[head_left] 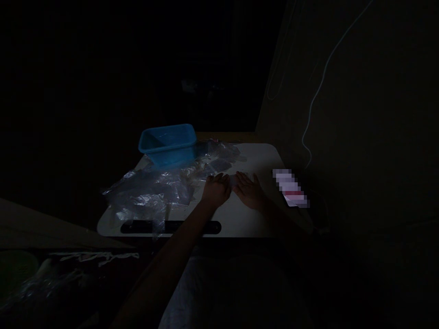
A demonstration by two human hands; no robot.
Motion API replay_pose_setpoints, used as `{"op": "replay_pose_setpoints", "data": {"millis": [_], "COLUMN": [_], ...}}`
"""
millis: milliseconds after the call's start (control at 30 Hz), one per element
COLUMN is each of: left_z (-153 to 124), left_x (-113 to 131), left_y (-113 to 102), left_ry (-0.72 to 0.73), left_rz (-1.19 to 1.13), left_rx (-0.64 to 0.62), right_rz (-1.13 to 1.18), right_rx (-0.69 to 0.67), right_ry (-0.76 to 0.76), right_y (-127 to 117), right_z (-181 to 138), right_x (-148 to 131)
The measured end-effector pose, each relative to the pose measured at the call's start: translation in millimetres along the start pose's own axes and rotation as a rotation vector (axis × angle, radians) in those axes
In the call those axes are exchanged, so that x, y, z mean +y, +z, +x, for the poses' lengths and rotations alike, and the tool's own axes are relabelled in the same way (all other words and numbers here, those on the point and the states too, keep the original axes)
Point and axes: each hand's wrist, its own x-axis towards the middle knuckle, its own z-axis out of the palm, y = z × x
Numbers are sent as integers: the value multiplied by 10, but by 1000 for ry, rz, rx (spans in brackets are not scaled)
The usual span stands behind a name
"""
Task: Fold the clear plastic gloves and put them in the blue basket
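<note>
The scene is very dark. My left hand and my right hand lie side by side on a small white table, fingers pointing away from me and close together. Between the fingertips lies a small pale clear thing, perhaps a little plastic bag; both hands touch it. Whether either hand grips it I cannot make out. A heap of clear plastic bags spreads over the table's left half, right beside my left hand.
A blue plastic tub stands at the table's far left corner. A blurred flat object lies at the right edge. A white cable hangs on the wall to the right. More plastic lies at lower left.
</note>
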Motion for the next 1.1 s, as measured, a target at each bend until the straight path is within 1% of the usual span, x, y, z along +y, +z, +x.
{"op": "replay_pose_setpoints", "data": {"millis": [367,633,700,800,833,900,1000,1100], "left_z": [-8,-7,-7,-6,-6,-4,1,4], "left_x": [-8,-6,-6,-5,-4,-3,-3,-6], "left_y": [34,30,35,41,41,39,31,18], "left_ry": [9,2,-2,-2,-1,5,6,7], "left_rz": [14,12,7,1,0,-1,-3,-11], "left_rx": [53,37,32,27,29,32,22,5], "right_rz": [-3,-17,-18,-13,-10,2,27,30], "right_rx": [1,27,54,138,162,167,81,13], "right_ry": [73,171,219,270,258,178,1,-91], "right_y": [-11,62,89,105,100,74,19,-11], "right_z": [-14,7,17,41,48,56,47,27], "right_x": [41,111,153,201,205,183,99,23]}}
